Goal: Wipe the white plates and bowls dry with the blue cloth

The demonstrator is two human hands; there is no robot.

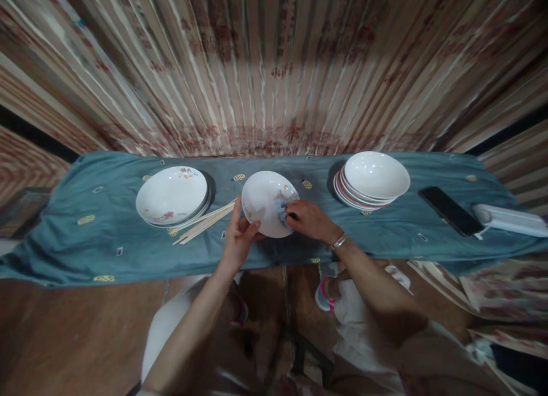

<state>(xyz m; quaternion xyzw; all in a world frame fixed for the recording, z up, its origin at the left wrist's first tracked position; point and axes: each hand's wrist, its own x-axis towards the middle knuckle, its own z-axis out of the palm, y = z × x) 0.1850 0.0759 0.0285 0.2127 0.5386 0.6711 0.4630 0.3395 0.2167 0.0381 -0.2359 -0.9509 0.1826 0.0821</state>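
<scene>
A white bowl (263,199) with small flower prints is tilted up over the middle of the table. My left hand (240,239) grips its left rim, the thumb lying on the inner face. In my right hand (314,219) is a bunched bluish cloth (281,210), pressed against the inside of the bowl near the right rim. Part of the cloth is hidden by the fingers. Several pale wooden chopsticks (205,223) lie on the table just left of my left hand.
A stack of flowered white plates (171,196) stands at the left. On the right is a stack of white bowls (377,176), some red-edged. Beyond it lie a black phone (450,210) and a white device (516,219). A teal cloth (141,259) covers the narrow table; a curtain (274,71) hangs behind.
</scene>
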